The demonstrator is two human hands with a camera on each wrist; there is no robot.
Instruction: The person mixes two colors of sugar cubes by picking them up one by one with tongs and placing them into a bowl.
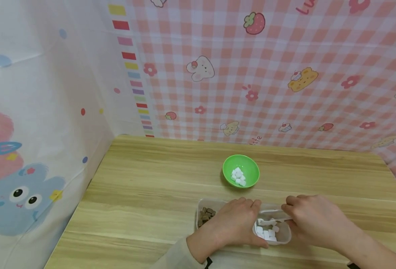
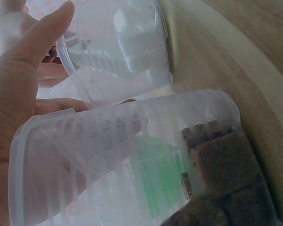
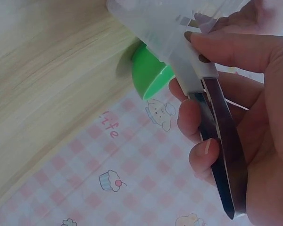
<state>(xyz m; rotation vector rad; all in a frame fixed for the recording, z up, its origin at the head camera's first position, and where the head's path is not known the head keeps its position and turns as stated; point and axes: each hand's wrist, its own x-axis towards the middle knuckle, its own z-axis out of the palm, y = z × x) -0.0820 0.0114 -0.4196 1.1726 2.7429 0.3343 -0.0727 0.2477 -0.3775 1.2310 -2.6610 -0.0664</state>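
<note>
My left hand [image 1: 235,220] grips the clear plastic container [image 1: 286,235] of white cubes [image 1: 267,234], with the thumb at its near rim. My right hand [image 1: 313,216] holds tongs [image 3: 225,141] with metal arms and white tips, pinched between thumb and curled fingers. The tips reach down into that container among the cubes; whether they clasp one cannot be made out. A second clear container [image 2: 217,101] with brown cubes [image 2: 226,165] stands on the left, partly hidden behind my left hand and forearm in the head view.
Behind the containers sits a green bowl [image 1: 251,170] with several white cubes [image 1: 238,175] in it. All stand on a wood-grain table [image 1: 144,186]. A pink checked cloth [image 1: 218,93] hangs along the back edge, and a white printed cloth [image 1: 49,82] along the left.
</note>
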